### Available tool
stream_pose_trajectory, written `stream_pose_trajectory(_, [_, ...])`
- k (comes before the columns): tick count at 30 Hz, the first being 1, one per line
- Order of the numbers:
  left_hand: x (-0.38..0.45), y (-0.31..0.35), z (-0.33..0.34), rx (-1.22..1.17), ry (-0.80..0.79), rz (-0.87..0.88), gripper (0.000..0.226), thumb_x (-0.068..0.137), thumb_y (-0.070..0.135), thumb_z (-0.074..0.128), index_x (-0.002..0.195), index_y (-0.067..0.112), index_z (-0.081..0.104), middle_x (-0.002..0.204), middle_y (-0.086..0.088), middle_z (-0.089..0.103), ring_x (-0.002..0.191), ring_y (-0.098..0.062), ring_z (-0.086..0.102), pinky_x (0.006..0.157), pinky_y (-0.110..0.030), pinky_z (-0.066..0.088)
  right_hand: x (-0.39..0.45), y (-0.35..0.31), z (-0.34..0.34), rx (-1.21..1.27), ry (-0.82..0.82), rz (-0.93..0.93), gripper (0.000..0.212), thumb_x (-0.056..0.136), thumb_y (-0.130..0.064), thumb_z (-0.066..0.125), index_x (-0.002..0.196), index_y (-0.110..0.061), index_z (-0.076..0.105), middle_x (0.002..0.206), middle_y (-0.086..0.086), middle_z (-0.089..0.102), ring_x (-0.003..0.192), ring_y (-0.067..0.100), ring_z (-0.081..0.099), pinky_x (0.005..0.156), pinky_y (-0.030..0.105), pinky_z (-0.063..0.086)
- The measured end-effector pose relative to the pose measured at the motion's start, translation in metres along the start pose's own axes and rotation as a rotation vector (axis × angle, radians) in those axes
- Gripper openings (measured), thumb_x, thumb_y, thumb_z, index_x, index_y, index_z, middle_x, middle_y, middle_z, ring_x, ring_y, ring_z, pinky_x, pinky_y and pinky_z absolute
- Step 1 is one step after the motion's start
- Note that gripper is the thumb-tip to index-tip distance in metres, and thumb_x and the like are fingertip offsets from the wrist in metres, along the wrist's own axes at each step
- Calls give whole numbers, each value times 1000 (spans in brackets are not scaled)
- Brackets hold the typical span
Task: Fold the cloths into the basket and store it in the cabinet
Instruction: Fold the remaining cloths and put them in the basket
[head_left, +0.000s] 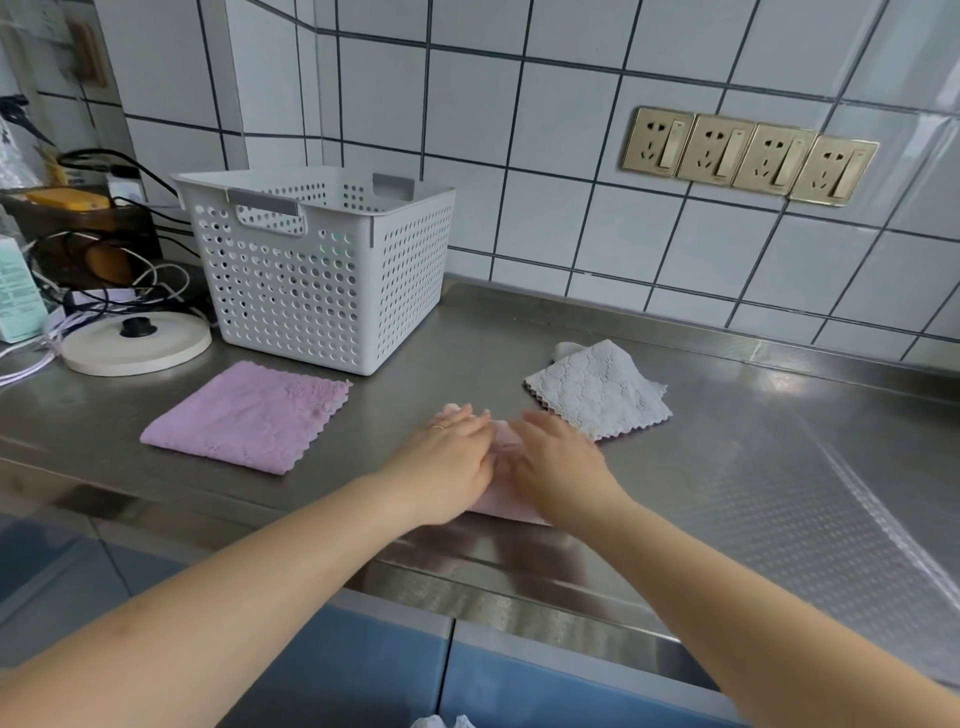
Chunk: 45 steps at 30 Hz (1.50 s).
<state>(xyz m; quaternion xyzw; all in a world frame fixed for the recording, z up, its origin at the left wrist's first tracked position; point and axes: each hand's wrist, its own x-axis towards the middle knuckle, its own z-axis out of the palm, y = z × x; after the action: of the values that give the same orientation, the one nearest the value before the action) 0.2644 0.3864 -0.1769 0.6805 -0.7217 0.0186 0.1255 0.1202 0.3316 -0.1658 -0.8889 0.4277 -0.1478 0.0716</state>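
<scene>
A person's left hand (451, 457) and right hand (558, 457) press flat, side by side, on a pink cloth (503, 483) on the steel counter (727, 467), near the white basket (311, 270).

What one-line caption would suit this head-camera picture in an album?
Both hands, left hand and right hand, press a pink cloth on the steel counter before the white basket.

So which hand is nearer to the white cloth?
The right hand. It lies right beside the white cloth, at its near left corner. The left hand is further left, on the pink cloth.
</scene>
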Motion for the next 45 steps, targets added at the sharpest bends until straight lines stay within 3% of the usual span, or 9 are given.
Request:
stream_pose_trajectory(6, [15, -3, 9, 16, -238, -95, 57, 99, 35, 27, 151, 19, 10, 160, -1, 2, 146, -19, 0, 119, -36, 1, 6, 7, 21, -50, -227, 61, 51, 96, -36, 25, 147, -30, 17, 157, -6, 11, 145, 12, 3, 111, 62, 5])
stream_pose_trajectory(14, [17, -21, 9, 12, -299, -189, 70, 95, 58, 26, 151, 24, 2, 159, -2, -8, 146, -17, -6, 118, -45, -4, 3, 26, 18, -95, -298, 216, 76, 87, -71, 17, 150, -31, 2, 159, -1, -2, 146, 15, -4, 112, 60, -5])
stream_pose_trajectory(19, [19, -21, 10, 5, -301, -259, 74, 92, 64, 23, 151, 26, 2, 159, -7, -8, 147, -23, -3, 117, -47, -5, 2, 28, 14, -109, -312, 231, 79, 85, -74, 14, 150, -31, 2, 159, 3, 2, 146, 18, -4, 111, 61, -6])
stream_pose_trajectory(27, [-23, -35, -9, -75, -134, -317, 60, 96, 50, 32, 149, 26, 18, 148, -7, 38, 141, -23, 26, 116, -49, 4, -29, 49, -13, -72, -141, 154, 53, 94, -44, 38, 145, -33, 27, 133, -3, 53, 125, 23, 44, 112, 50, 19])
stream_pose_trajectory(31, [-22, -22, -10, -166, -107, -313, 37, 98, 37, 36, 124, 16, 51, 106, -6, 56, 112, -29, 51, 113, -48, 16, -32, 34, -8, 42, -156, 116, 47, 95, -39, 41, 141, -31, 37, 129, -1, 57, 122, 24, 48, 110, 44, 27])
stream_pose_trajectory(36, [-16, -15, -8, -417, 27, -344, 12, 95, 19, 47, 91, 8, 44, 111, -19, 53, 91, -21, 49, 80, -29, 38, -30, 20, -9, 287, -57, 183, 42, 92, -23, 51, 134, -21, 51, 113, 2, 59, 104, 20, 54, 75, 21, 33])
stream_pose_trajectory(40, [-18, -20, -14, -563, 130, -362, 18, 93, 11, 52, 111, 12, 56, 110, -13, 50, 89, -21, 48, 70, -22, 30, -27, 10, -10, 464, 17, 174, 43, 90, -15, 55, 133, -18, 52, 125, 1, 53, 97, 13, 52, 79, 20, 36])
stream_pose_trajectory(42, [-24, -29, -21, -613, 168, -394, 43, 94, 12, 52, 136, 14, 47, 126, -8, 49, 100, -16, 49, 76, -16, 30, -23, 1, -8, 569, 27, 190, 44, 89, -12, 56, 132, -18, 53, 120, 2, 56, 98, 17, 56, 87, 28, 45])
stream_pose_trajectory(45, [-38, -54, -41, -670, 219, -441, 48, 95, 14, 51, 141, 22, 42, 140, 0, 44, 117, -15, 48, 88, -20, 35, -8, -24, 1, 764, 17, 236, 43, 85, -6, 55, 127, -18, 58, 106, 4, 62, 84, 16, 57, 89, 40, 52])
